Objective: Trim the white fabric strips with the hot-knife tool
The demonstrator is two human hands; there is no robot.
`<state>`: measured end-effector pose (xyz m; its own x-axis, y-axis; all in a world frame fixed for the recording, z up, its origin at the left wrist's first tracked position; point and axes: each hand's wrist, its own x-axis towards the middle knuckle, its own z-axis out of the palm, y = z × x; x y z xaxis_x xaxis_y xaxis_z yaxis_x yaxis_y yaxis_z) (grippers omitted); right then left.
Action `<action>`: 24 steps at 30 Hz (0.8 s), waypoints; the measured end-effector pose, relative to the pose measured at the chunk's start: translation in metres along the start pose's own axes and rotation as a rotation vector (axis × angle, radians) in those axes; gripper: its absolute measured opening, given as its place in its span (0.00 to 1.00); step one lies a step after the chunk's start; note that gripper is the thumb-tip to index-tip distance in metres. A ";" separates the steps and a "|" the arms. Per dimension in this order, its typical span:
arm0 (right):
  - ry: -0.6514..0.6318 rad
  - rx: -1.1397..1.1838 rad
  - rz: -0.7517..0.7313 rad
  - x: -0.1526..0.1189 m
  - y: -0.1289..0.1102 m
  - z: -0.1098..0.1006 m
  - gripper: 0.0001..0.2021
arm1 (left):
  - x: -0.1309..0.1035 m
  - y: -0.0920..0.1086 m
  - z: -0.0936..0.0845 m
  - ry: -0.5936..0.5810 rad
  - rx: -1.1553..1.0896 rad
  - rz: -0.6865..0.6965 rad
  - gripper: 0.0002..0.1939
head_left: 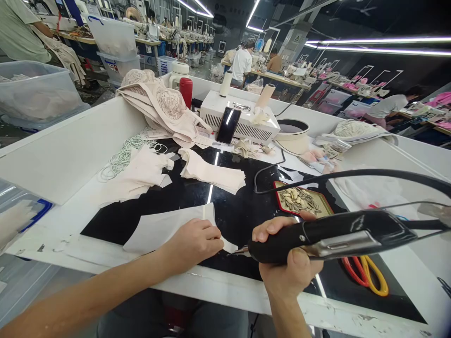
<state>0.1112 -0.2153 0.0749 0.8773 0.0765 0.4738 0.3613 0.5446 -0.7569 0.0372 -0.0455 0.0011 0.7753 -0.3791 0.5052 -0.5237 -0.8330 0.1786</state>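
Note:
My left hand [193, 244] rests on a white fabric piece [158, 227], its fingers curled together at the right edge of the cloth. The piece lies flat on a black glossy sheet [232, 213]. In my right hand [287, 263] is a black corded handheld tool [334, 234] with a lever along its side. Its narrow metal tip points left, at the lower right corner of the fabric; whether they touch I cannot tell. Beyond my hands lie a stack of cream fabric pieces [211, 173] and a pile of pale cut pieces [139, 176].
Scissors [366, 274] with red and yellow handles lie right of the tool. Behind it sits a tray of seeds [303, 199], crossed by the tool's cord [380, 173]. Farther back are a phone [228, 126], a white box [207, 110], bra pieces [169, 105] and a red bottle [185, 91].

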 end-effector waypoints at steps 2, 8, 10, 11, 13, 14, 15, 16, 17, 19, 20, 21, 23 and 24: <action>-0.001 -0.002 -0.004 -0.001 0.001 -0.001 0.23 | -0.001 0.000 0.000 -0.005 -0.006 -0.001 0.09; 0.010 -0.006 -0.022 0.000 0.001 0.001 0.23 | -0.001 -0.002 0.000 -0.015 -0.004 -0.001 0.07; 0.010 -0.012 -0.018 0.000 0.002 0.001 0.23 | -0.001 -0.002 0.000 -0.012 -0.004 -0.004 0.07; 0.011 -0.018 -0.017 0.000 0.002 0.000 0.23 | -0.001 -0.002 0.000 -0.011 -0.002 -0.004 0.07; 0.013 -0.034 -0.014 -0.001 0.004 0.000 0.22 | -0.001 -0.001 0.001 -0.009 -0.003 -0.002 0.07; 0.013 -0.040 -0.012 -0.001 0.004 0.000 0.22 | -0.001 0.000 0.001 -0.005 -0.007 -0.003 0.07; 0.013 -0.043 -0.010 0.000 0.005 0.000 0.22 | 0.000 0.000 0.001 -0.001 -0.017 -0.008 0.07; 0.013 -0.044 -0.009 0.000 0.005 -0.001 0.22 | 0.001 0.001 -0.001 0.002 -0.037 -0.015 0.07; 0.014 -0.042 -0.006 0.000 0.006 -0.002 0.23 | 0.002 0.001 -0.003 0.006 -0.064 -0.025 0.05; 0.009 -0.035 0.000 0.002 0.006 -0.004 0.23 | 0.003 -0.001 -0.011 0.006 -0.124 -0.047 0.05; 0.005 -0.035 0.003 0.003 0.006 -0.005 0.23 | 0.003 -0.003 -0.016 0.001 -0.146 -0.057 0.06; 0.000 -0.038 0.005 0.005 0.007 -0.007 0.23 | 0.003 -0.006 -0.022 -0.007 -0.154 -0.068 0.07; -0.010 -0.048 0.003 0.008 0.008 -0.010 0.23 | -0.002 -0.014 -0.032 -0.032 -0.133 -0.085 0.10; -0.008 -0.053 0.000 0.011 0.009 -0.012 0.23 | -0.005 -0.018 -0.037 -0.053 -0.114 -0.092 0.10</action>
<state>0.1277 -0.2192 0.0675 0.8745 0.0834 0.4778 0.3779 0.5001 -0.7792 0.0297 -0.0138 0.0266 0.8376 -0.3269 0.4376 -0.4844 -0.8149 0.3184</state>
